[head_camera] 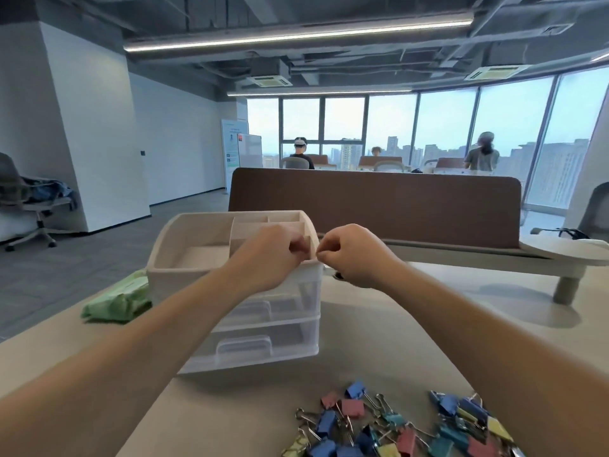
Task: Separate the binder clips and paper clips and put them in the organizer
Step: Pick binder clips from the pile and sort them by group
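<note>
Left hand [273,255] and right hand [349,255], fingers curled, nearly touching over the organizer [171,239] rim, hold unclear

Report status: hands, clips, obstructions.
Left hand, right hand curled at organizer top rim, contents unseen. Binder clips heaped on table. Green packet left of organizer.

Organizer [296,338]: stood upright on the table [379,341]; a beige top tray divided into several open compartments, two translucent white drawers under it, the lower one closed.
Binder clips [405,427]: a loose heap, blue, pink, yellow and teal with silver wire handles, on the table's near edge, apart from the organizer.
</note>
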